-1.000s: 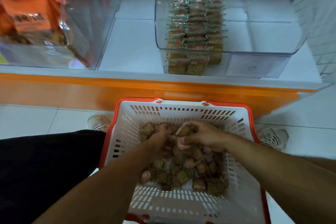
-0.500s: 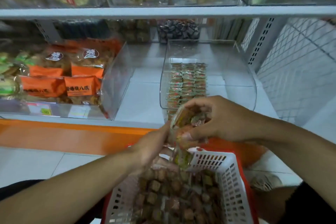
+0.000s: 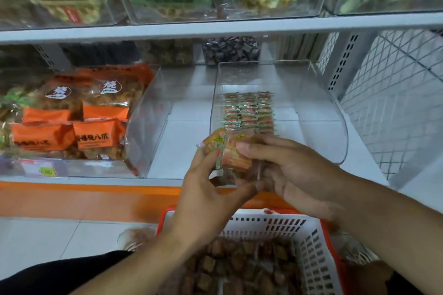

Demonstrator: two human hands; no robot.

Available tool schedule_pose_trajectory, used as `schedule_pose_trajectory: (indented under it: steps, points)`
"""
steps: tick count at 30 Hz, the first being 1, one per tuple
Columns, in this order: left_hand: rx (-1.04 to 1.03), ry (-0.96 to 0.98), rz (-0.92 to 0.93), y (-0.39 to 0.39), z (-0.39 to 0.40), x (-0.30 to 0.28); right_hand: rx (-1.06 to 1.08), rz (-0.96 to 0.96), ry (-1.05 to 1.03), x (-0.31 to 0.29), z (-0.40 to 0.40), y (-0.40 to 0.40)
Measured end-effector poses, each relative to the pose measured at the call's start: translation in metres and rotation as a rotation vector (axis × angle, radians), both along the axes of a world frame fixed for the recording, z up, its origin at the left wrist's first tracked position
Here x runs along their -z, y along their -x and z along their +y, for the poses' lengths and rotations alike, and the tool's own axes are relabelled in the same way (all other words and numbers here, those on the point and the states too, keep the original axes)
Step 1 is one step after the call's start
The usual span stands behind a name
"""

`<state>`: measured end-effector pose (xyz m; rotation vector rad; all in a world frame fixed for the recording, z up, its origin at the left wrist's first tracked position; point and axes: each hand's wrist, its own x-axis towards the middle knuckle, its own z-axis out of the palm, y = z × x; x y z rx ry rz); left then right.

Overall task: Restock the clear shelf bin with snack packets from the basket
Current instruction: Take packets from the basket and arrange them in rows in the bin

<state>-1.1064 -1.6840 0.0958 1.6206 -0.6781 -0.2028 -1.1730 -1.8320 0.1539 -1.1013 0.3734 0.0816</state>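
So a second ago both hands were down in the basket digging through the loose packets, and now they've come up out of it with a small stack of snack packets held right in front of the clear shelf bin. The left hand pinches the stack on its near side and the right hand wraps it from the other side, so the two hands are close together, clamped on the same bundle. It looks like they're squaring it up. The bin already has neat rows of packets along its left part, with bare floor to the right. My guess is the bundle goes in beside those rows next. Plenty still left in the basket, so this is nowhere near done.
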Motion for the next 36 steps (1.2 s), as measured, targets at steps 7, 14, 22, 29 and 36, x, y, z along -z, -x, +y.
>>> schedule_pose_trajectory:
  steps: [7,14,22,29,36]
  points:
    - [-0.015,0.034,0.071,-0.001,0.006,-0.009,-0.034,0.006,0.007,0.001,0.001,0.001]
    - [-0.031,0.023,0.089,0.001,0.01,-0.018,-0.176,-0.002,0.3,-0.002,-0.007,0.009]
    - [-0.04,-0.015,0.161,-0.002,0.01,-0.017,-0.014,-0.083,0.762,0.002,-0.015,0.011]
    - [-0.04,-0.018,0.398,0.0,0.007,-0.018,0.085,-0.123,0.697,0.003,-0.024,0.01]
    - [0.011,0.195,0.951,0.017,-0.001,-0.019,0.159,-0.358,1.133,0.021,0.006,0.018]
